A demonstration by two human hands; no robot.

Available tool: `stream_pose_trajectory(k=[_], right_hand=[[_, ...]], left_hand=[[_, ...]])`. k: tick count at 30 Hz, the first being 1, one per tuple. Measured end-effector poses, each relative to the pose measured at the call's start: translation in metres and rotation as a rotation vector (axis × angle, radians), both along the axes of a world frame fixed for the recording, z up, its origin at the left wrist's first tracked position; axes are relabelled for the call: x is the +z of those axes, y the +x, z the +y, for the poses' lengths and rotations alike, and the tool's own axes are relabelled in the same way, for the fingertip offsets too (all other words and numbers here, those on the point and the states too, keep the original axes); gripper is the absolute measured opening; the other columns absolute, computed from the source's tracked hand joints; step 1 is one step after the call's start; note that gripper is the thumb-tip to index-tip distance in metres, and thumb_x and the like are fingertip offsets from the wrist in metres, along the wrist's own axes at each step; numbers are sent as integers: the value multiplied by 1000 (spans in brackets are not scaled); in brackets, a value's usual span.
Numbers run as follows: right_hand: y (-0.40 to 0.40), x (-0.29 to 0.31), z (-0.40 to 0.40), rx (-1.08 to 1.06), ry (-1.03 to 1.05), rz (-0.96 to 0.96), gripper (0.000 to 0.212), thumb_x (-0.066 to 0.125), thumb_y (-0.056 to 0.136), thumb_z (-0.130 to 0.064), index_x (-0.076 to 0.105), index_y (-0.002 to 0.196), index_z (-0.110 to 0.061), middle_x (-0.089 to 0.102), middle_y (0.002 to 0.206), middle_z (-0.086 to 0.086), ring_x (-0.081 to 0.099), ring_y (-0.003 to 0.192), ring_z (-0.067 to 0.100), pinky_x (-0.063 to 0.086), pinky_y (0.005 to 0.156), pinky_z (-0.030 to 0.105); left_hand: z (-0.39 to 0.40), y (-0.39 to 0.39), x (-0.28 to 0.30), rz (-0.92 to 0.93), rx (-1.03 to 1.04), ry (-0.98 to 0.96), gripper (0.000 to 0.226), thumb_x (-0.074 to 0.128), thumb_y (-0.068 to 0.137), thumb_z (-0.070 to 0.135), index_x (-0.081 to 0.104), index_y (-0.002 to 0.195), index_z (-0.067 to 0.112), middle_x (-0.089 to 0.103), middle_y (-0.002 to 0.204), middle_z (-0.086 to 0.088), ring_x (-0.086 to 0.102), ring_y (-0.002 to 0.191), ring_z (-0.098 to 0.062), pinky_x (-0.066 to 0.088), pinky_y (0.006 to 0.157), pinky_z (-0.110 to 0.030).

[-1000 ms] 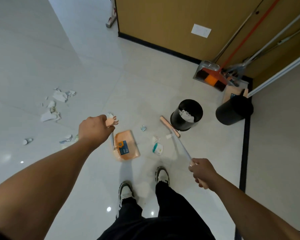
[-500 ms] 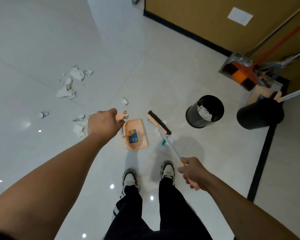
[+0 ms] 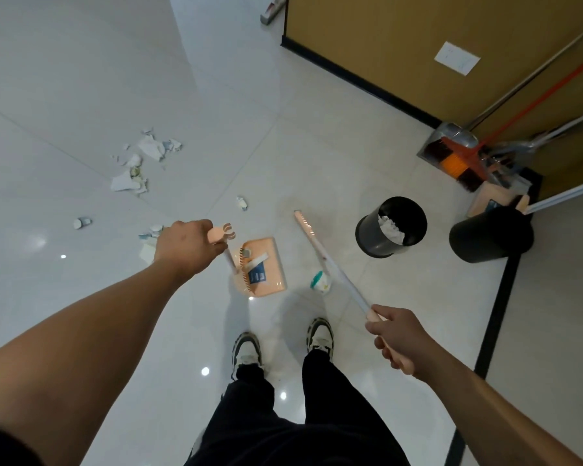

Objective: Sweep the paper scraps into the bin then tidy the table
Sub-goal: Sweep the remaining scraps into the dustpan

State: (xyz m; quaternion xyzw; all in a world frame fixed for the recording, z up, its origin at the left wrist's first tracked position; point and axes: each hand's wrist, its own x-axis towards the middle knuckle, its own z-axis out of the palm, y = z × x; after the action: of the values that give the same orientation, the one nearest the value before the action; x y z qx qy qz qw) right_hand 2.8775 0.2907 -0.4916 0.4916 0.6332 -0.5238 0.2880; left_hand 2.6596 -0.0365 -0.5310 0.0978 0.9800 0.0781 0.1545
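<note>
Grip, left hand (image 3: 189,247): closed round the top of the peach dustpan handle, whose clip end sticks out past the knuckles.
Grip, right hand (image 3: 396,338): closed round the peach end of the broom handle.
Floor (image 3: 81,79): pale glossy tiles, with spots of reflected light.
Open bin (image 3: 390,227): black, standing right of the broom head, white crumpled paper inside.
Second bin (image 3: 490,232): black, just right of the first, near the wall corner.
Broom (image 3: 330,264): slanting from the right hand up-left, its peach head on the floor between dustpan and open bin.
Dustpan (image 3: 263,267): peach, with a blue label, resting on the floor ahead of the shoes (image 3: 283,344); a white strip and a small scrap lie in it.
Paper scraps (image 3: 138,163): the main cluster lies far left of the dustpan; smaller bits sit near the left hand.
Crumpled wrapper (image 3: 321,283): white and teal, on the floor just beside the broom handle, right of the dustpan.
</note>
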Motion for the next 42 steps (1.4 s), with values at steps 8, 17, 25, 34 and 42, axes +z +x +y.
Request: stream_pose_trajectory(k=[8, 17, 25, 34, 42], right_hand=[[8, -24, -33, -243, -26, -76, 1, 60, 91, -5, 60, 92, -6, 44, 54, 7, 39, 38, 13, 30, 38, 19], [-24, 7, -79, -333, -426, -2, 13, 59, 96, -17, 58, 109, -14, 44, 63, 1, 35, 40, 5, 24, 31, 13], [-102, 31, -135, 150, -89, 96, 14, 60, 91, -13, 66, 102, -19, 45, 65, 7, 34, 44, 14, 23, 40, 20], [-239, -11, -162, 357, 24, 108, 7, 58, 90, 1, 55, 87, -5, 42, 56, 9, 37, 35, 17, 29, 37, 20], [-290, -29, -241, 456, -133, 11, 13, 56, 89, 8, 54, 82, -4, 42, 58, 9, 38, 33, 15, 31, 36, 18]], left_hand=[[-48, -2, 6, -78, 4, 26, 33, 65, 76, 55, 53, 65, 26, 60, 65, 4, 57, 71, -24, 43, 58, -30], [-73, 1, 2, 10, -27, 29, 32, 58, 81, 56, 58, 77, 24, 62, 69, 1, 54, 69, -24, 38, 52, -28], [-130, 2, 18, 12, 283, 125, 31, 58, 78, 56, 53, 68, 26, 55, 62, 6, 53, 63, -20, 34, 50, -27], [-219, 20, 28, -23, 761, 133, 35, 54, 73, 55, 55, 64, 21, 60, 60, 1, 56, 65, -20, 38, 51, -28], [-280, 47, 33, 44, 1024, -73, 41, 53, 74, 63, 52, 64, 23, 56, 57, 1, 51, 61, -22, 35, 50, -30]])
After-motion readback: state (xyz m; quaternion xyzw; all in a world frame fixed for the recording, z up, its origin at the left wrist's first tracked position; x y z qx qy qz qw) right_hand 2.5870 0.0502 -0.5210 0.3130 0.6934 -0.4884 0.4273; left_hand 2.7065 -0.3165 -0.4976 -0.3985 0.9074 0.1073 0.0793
